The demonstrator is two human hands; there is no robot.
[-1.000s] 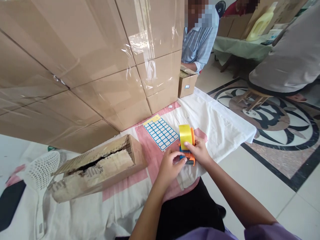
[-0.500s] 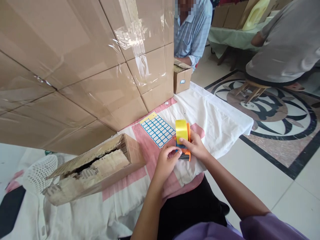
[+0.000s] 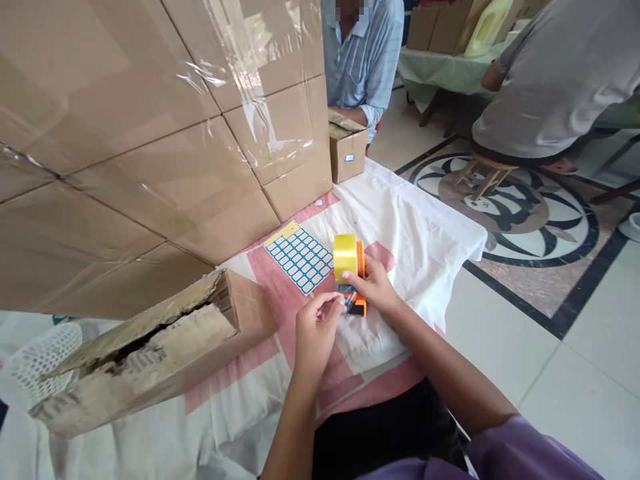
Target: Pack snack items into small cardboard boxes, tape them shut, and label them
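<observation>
Tape dispenser [image 3: 350, 273] gripped by right hand [image 3: 373, 288]; left hand [image 3: 315, 323] pinches its tape end; no legible writing.

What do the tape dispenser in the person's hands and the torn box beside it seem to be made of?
Tape dispenser: apparently glossy orange plastic, holding a shiny yellowish tape roll. Torn box: matte brown corrugated cardboard, with fluting visible along the ripped edge.

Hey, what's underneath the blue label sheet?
The blue label sheet lies flat on a pink-and-white cloth, beside the stacked cartons. Whatever lies beneath the cloth is covered.
</observation>
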